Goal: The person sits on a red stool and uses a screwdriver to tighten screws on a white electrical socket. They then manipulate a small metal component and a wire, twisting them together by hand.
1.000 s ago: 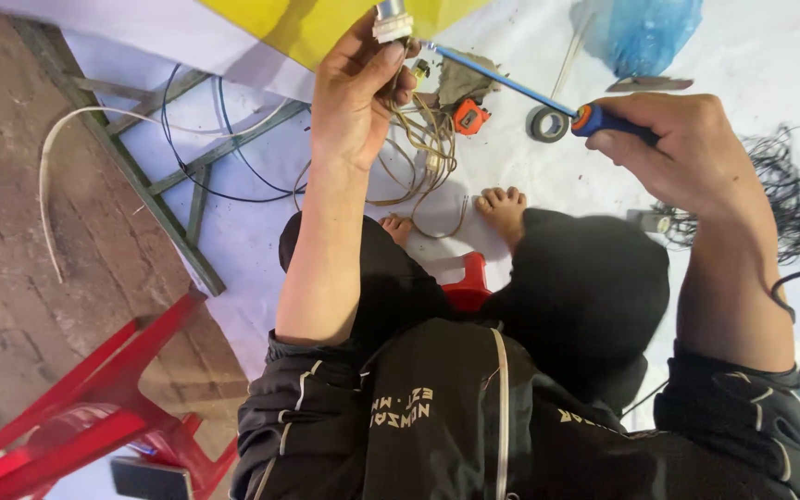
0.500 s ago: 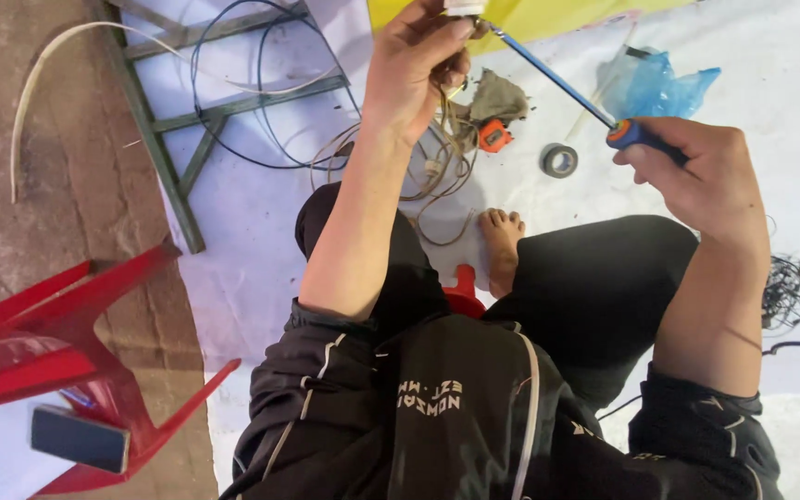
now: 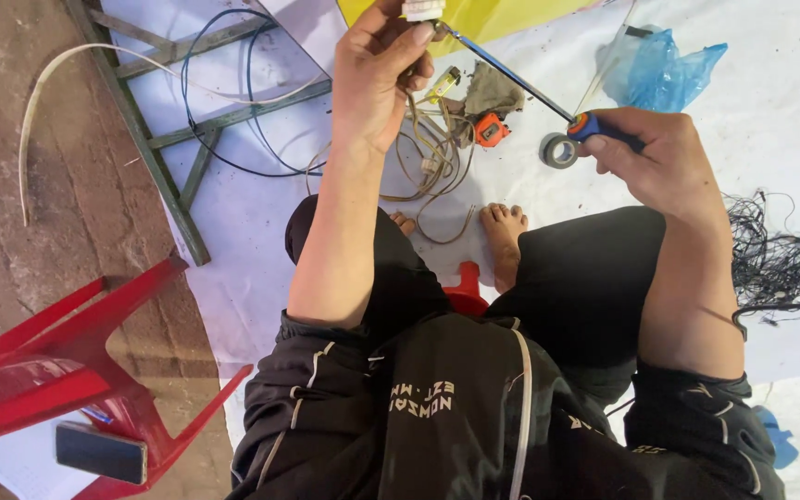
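The left hand (image 3: 377,79) grips a small white fitting (image 3: 421,8), far centre; it looks light, rigid, best pinched by its sides. The right hand (image 3: 664,162) fingers close around the screwdriver (image 3: 520,81) handle.

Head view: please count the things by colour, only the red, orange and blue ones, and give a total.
Red: 2, plastic chair, small stool
Orange: 1, tape measure
Blue: 1, plastic bag
Blue and orange: 1, screwdriver, held in the right hand
Total: 5

Soft, even daylight fills the scene, bright on the white sheet (image 3: 789,83). Shadows stay faint. The picture is sharp, with slight wide-angle bending at the edges.
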